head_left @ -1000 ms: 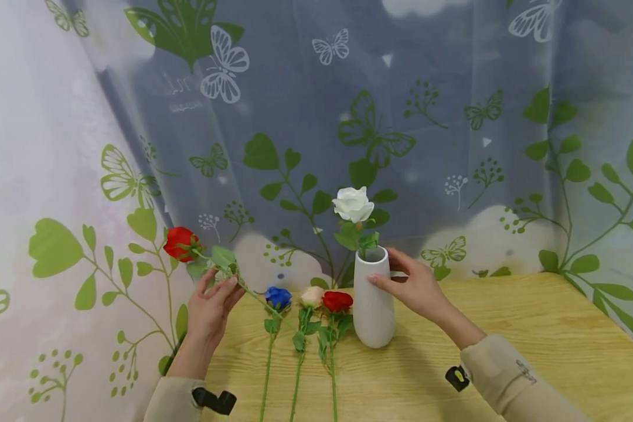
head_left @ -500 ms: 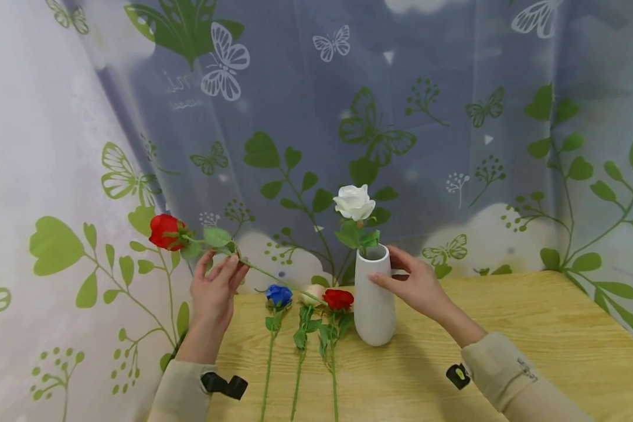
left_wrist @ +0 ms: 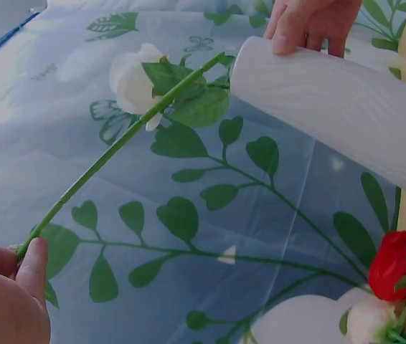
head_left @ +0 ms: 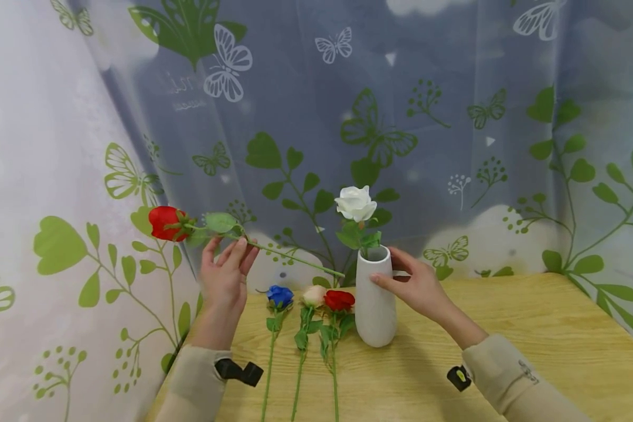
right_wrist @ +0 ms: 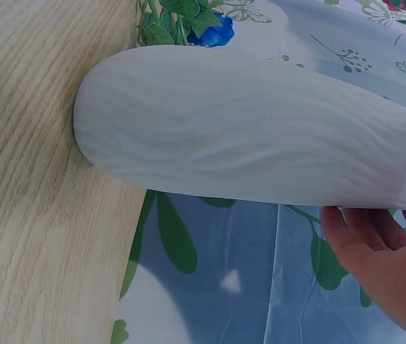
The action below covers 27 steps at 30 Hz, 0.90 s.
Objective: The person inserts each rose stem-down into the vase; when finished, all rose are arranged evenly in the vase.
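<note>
My left hand [head_left: 227, 275] pinches the green stem of a red rose [head_left: 167, 223] above the table. The bloom points left, and the bare stem end slants right toward the vase. In the left wrist view the stem [left_wrist: 110, 152] reaches close to the vase mouth and overlaps the white rose's leaves. The white vase [head_left: 375, 305] stands upright on the table, holding a white rose [head_left: 356, 203]. My right hand [head_left: 419, 287] grips it near the rim, thumb in front and fingers behind. The right wrist view shows the vase's ribbed side [right_wrist: 246, 129]; part of that hand is cut off.
Left of the vase lie a blue rose [head_left: 280, 297], a cream rose [head_left: 314, 295] and another red rose [head_left: 340, 300], their stems toward the near edge. Beneath is a wooden table [head_left: 496, 334]. A patterned curtain [head_left: 295, 88] hangs behind and along the left.
My left hand has risen and shifted right. The held red rose has swung flatter, its bloom moving left and up and its stem end toward the vase. My right hand stays on the vase.
</note>
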{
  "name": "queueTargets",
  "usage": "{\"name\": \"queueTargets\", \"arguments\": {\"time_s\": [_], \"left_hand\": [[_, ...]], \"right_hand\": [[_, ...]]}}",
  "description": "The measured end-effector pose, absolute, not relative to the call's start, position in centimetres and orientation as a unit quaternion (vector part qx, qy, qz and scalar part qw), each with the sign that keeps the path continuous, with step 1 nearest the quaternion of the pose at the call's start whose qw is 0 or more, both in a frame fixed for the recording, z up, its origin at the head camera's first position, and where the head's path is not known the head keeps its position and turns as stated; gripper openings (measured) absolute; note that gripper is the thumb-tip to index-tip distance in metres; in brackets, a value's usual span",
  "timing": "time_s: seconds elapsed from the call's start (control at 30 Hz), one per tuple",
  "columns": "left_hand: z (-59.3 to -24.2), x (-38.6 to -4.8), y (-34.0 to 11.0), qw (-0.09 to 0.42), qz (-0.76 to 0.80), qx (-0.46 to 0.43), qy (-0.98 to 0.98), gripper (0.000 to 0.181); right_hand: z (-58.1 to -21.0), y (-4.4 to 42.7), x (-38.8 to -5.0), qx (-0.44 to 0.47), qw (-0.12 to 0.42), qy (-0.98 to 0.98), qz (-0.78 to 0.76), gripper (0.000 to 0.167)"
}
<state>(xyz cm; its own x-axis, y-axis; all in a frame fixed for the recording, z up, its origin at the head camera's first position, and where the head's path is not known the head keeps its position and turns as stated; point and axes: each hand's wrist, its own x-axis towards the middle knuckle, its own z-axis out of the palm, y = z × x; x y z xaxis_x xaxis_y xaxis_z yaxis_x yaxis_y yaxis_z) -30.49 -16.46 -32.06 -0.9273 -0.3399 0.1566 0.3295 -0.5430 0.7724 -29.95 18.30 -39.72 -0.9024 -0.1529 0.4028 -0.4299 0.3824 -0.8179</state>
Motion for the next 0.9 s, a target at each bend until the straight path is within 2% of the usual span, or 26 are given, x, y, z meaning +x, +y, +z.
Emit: {"name": "queueTargets", "arguments": {"time_s": [0.9], "left_hand": [[-31.1, -30.8, -8.9, 0.238, -0.855, -0.077, -0.454, 0.056]], "right_hand": [[-39.6, 18.3, -29.7, 0.177, 0.131, -0.822, 0.525, 0.07]]}}
